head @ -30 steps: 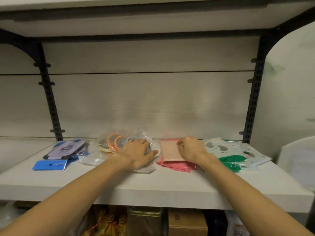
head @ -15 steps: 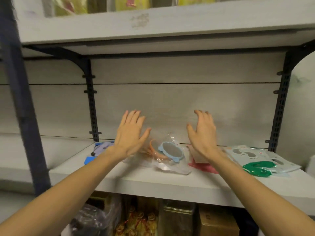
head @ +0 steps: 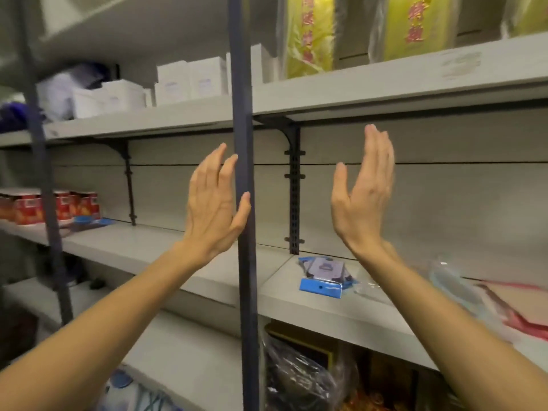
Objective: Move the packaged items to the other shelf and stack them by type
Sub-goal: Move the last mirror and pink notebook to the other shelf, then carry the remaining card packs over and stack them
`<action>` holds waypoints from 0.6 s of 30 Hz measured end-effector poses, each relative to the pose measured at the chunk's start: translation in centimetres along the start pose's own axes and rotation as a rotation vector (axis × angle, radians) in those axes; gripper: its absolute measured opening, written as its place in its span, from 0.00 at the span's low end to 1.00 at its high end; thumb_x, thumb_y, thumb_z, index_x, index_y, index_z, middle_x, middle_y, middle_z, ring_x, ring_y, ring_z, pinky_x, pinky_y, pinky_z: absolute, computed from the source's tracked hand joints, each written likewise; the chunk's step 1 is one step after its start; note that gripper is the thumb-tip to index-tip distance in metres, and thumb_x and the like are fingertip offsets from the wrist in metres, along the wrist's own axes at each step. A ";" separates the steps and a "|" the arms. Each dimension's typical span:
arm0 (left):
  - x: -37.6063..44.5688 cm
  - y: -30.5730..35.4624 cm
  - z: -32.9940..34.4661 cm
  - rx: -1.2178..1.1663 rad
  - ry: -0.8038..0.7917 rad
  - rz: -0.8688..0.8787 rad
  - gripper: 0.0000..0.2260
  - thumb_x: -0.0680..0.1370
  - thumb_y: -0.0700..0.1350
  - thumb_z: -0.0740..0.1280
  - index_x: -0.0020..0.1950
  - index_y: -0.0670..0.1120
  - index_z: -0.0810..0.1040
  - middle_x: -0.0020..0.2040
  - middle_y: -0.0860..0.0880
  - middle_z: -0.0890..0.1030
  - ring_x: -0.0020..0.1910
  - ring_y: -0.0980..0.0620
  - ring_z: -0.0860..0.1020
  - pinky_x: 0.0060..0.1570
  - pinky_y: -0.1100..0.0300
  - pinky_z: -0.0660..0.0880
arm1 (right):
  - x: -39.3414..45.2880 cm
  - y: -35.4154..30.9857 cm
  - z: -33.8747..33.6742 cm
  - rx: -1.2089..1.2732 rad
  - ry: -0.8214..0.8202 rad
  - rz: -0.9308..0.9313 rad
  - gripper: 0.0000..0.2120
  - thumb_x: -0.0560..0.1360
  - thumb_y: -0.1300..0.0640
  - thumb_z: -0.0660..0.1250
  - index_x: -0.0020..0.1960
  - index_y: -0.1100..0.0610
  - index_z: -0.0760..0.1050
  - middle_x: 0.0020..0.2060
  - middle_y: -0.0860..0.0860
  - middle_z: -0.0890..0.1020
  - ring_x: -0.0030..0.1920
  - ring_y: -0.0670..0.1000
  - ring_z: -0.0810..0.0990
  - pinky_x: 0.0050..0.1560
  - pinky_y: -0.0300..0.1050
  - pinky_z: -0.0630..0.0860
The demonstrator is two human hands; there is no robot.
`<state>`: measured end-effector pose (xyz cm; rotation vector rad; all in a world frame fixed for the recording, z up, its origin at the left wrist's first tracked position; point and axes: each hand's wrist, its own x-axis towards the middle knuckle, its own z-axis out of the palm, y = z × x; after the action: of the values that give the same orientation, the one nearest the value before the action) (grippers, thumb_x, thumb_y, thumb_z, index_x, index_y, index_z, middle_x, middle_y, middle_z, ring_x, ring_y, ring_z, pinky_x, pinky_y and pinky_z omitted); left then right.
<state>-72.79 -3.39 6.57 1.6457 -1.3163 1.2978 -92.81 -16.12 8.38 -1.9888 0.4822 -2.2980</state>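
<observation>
My left hand (head: 215, 203) and my right hand (head: 363, 191) are both raised in the air in front of the shelves, palms facing each other, fingers apart, holding nothing. Below my right wrist, a stack of blue-carded packages (head: 324, 275) lies on the grey shelf (head: 311, 307). Further right on that shelf lie clear plastic bags (head: 450, 280) and pink flat packets (head: 522, 307), partly cut off by the frame edge. To the left of the dark post, the neighbouring shelf (head: 142, 247) is bare in its middle.
A dark vertical post (head: 244, 203) stands between my hands and the shelves. Red cans (head: 50, 206) and a blue item (head: 89, 222) sit at the far left. White boxes (head: 189, 80) and yellow packages (head: 308, 34) fill the upper shelf. Bagged goods sit below.
My hands left the packages and rose, empty. The view swung left and up, showing the neighbouring shelf bay and the upper shelf.
</observation>
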 end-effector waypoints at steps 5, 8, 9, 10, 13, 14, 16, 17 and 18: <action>-4.4 -9.0 -2.5 0.153 -0.137 -0.062 0.31 0.81 0.53 0.62 0.80 0.42 0.58 0.80 0.41 0.58 0.78 0.41 0.60 0.76 0.43 0.59 | -5.6 -5.3 9.4 0.019 -0.151 -0.129 0.30 0.80 0.57 0.61 0.79 0.63 0.58 0.79 0.56 0.61 0.81 0.55 0.54 0.79 0.55 0.55; -6.8 -14.2 -3.4 0.224 -0.230 -0.097 0.31 0.82 0.55 0.60 0.81 0.43 0.56 0.80 0.41 0.58 0.77 0.42 0.61 0.76 0.45 0.60 | -8.5 -8.2 14.2 0.031 -0.235 -0.190 0.31 0.81 0.55 0.62 0.80 0.63 0.56 0.80 0.57 0.60 0.81 0.55 0.53 0.79 0.55 0.54; -7.4 -15.9 -3.7 0.241 -0.274 -0.117 0.31 0.82 0.56 0.59 0.81 0.44 0.56 0.81 0.41 0.58 0.77 0.42 0.61 0.75 0.46 0.60 | -9.4 -8.9 15.7 0.032 -0.270 -0.208 0.32 0.81 0.55 0.63 0.80 0.62 0.56 0.80 0.57 0.60 0.81 0.55 0.53 0.79 0.55 0.54; -8.0 -17.6 -3.7 0.255 -0.326 -0.140 0.32 0.82 0.57 0.59 0.82 0.45 0.54 0.81 0.41 0.57 0.77 0.42 0.62 0.75 0.46 0.61 | -10.3 -9.6 17.3 0.029 -0.315 -0.226 0.31 0.81 0.54 0.62 0.80 0.62 0.57 0.79 0.57 0.60 0.81 0.55 0.53 0.80 0.55 0.54; -9.8 -22.1 -3.1 0.292 -0.480 -0.214 0.33 0.82 0.58 0.58 0.82 0.46 0.52 0.82 0.40 0.53 0.76 0.41 0.65 0.71 0.46 0.67 | -13.4 -10.5 22.3 -0.019 -0.545 -0.255 0.29 0.82 0.50 0.59 0.79 0.60 0.60 0.78 0.56 0.63 0.80 0.56 0.54 0.79 0.58 0.53; -10.5 -23.5 -2.7 0.303 -0.518 -0.242 0.33 0.82 0.59 0.58 0.82 0.46 0.52 0.82 0.41 0.51 0.75 0.40 0.67 0.68 0.46 0.70 | -14.5 -10.5 24.0 -0.046 -0.656 -0.250 0.28 0.83 0.48 0.57 0.79 0.58 0.60 0.78 0.56 0.63 0.81 0.57 0.53 0.80 0.58 0.52; -12.0 -26.1 -1.9 0.339 -0.596 -0.273 0.32 0.83 0.59 0.57 0.82 0.47 0.53 0.83 0.41 0.48 0.72 0.39 0.69 0.63 0.46 0.74 | -16.8 -10.2 27.3 -0.096 -0.876 -0.216 0.29 0.83 0.44 0.53 0.80 0.57 0.57 0.79 0.56 0.59 0.81 0.57 0.48 0.80 0.58 0.49; -12.7 -27.4 -1.5 0.361 -0.642 -0.277 0.32 0.83 0.60 0.57 0.82 0.47 0.53 0.83 0.41 0.48 0.73 0.40 0.69 0.63 0.46 0.74 | -17.8 -10.0 28.9 -0.121 -0.957 -0.205 0.30 0.83 0.42 0.52 0.80 0.56 0.56 0.80 0.56 0.58 0.81 0.58 0.47 0.79 0.58 0.48; -13.3 -28.7 -1.0 0.382 -0.692 -0.278 0.31 0.83 0.60 0.56 0.82 0.47 0.53 0.83 0.41 0.48 0.74 0.40 0.67 0.65 0.46 0.73 | -18.6 -9.7 30.5 -0.143 -1.016 -0.204 0.31 0.83 0.41 0.52 0.80 0.56 0.55 0.80 0.56 0.57 0.81 0.58 0.46 0.79 0.58 0.48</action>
<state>-45.73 9.64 -3.36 2.5990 -1.1731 0.8689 -58.51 -8.13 -3.18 -2.9750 0.3422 -1.0315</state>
